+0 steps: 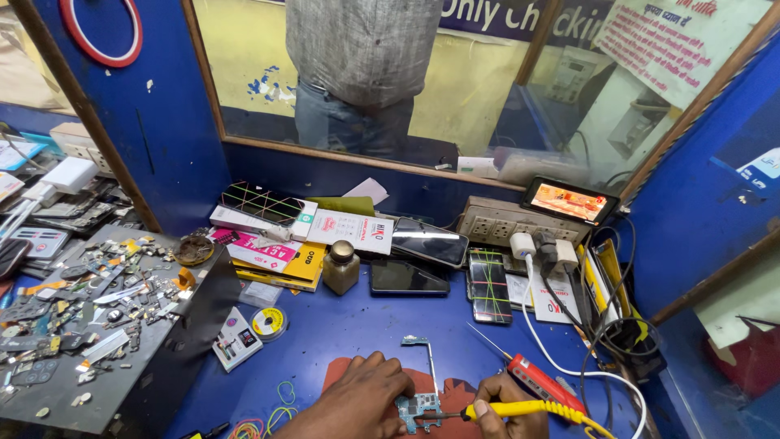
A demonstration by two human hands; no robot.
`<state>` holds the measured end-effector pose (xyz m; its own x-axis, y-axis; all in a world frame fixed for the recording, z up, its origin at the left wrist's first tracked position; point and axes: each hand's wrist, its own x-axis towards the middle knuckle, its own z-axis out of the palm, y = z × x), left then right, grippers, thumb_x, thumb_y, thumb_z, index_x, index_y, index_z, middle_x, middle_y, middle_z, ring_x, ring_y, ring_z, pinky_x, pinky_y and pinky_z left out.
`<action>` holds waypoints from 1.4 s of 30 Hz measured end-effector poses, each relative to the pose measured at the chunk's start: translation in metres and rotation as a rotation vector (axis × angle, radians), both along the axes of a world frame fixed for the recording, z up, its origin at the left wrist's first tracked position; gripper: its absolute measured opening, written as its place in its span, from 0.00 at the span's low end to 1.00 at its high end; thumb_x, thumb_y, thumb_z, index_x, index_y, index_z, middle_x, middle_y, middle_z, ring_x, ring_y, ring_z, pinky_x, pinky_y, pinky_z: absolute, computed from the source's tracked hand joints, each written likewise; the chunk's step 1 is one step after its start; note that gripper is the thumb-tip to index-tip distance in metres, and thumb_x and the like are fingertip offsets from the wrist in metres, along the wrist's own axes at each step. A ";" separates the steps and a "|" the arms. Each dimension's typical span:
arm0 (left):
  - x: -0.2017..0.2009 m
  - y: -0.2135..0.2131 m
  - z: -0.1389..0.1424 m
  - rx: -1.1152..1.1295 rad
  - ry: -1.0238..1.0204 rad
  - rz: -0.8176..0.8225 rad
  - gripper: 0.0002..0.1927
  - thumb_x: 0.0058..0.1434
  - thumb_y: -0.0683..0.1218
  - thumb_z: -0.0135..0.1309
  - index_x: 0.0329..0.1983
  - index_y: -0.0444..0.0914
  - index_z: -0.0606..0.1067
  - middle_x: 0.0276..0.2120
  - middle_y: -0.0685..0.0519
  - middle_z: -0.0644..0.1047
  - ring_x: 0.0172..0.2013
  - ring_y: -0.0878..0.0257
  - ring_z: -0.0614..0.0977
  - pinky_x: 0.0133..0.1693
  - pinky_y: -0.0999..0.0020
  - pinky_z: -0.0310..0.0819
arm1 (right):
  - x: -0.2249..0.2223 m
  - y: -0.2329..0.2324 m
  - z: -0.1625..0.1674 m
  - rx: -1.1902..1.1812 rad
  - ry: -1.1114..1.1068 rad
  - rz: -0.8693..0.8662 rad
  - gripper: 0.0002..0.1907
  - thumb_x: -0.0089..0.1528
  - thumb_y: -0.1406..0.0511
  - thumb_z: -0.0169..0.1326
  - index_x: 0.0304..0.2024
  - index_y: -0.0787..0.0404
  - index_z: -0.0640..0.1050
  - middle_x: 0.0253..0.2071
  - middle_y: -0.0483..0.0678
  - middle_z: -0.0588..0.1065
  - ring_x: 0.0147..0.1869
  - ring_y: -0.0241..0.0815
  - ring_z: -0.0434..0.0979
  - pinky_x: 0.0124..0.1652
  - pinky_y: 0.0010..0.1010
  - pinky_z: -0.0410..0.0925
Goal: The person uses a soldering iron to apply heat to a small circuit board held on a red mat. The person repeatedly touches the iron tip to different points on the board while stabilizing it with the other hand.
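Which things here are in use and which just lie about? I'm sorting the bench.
In use: left hand, right hand, circuit board, yellow-handled tool.
Lying about: small bottle, solder reel, dark phone, red tool, rubber bands.

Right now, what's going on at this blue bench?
A person is working on a small phone circuit board lying on the blue workbench. The left hand presses down beside the board to steady it, while the right hand holds a yellow-handled soldering tool with its tip at the board. A red-handled screwdriver lies alongside, phones and a small bottle sit behind, and another person stands beyond the window.
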<state>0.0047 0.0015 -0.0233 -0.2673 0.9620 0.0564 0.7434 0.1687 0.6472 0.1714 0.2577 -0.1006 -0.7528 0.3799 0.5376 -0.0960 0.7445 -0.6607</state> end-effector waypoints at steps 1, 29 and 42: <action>0.000 -0.001 0.002 -0.004 -0.004 0.002 0.20 0.54 0.45 0.65 0.48 0.37 0.74 0.47 0.50 0.73 0.51 0.52 0.72 0.54 0.54 0.64 | 0.000 -0.001 0.003 0.047 0.001 0.006 0.13 0.55 0.58 0.59 0.20 0.57 0.77 0.15 0.40 0.75 0.26 0.31 0.73 0.30 0.28 0.66; 0.007 0.003 0.011 -0.014 0.059 0.063 0.21 0.51 0.50 0.68 0.47 0.41 0.77 0.43 0.54 0.74 0.48 0.55 0.72 0.49 0.57 0.63 | 0.010 -0.038 0.049 -0.213 -0.058 0.177 0.07 0.62 0.65 0.54 0.30 0.61 0.75 0.23 0.43 0.75 0.26 0.29 0.69 0.27 0.23 0.64; 0.006 0.002 0.010 -0.009 0.069 0.060 0.21 0.51 0.50 0.69 0.46 0.41 0.76 0.43 0.54 0.73 0.47 0.54 0.72 0.48 0.57 0.63 | 0.009 -0.041 0.055 -0.183 -0.046 0.160 0.07 0.61 0.66 0.53 0.29 0.61 0.75 0.24 0.43 0.75 0.26 0.29 0.69 0.27 0.23 0.63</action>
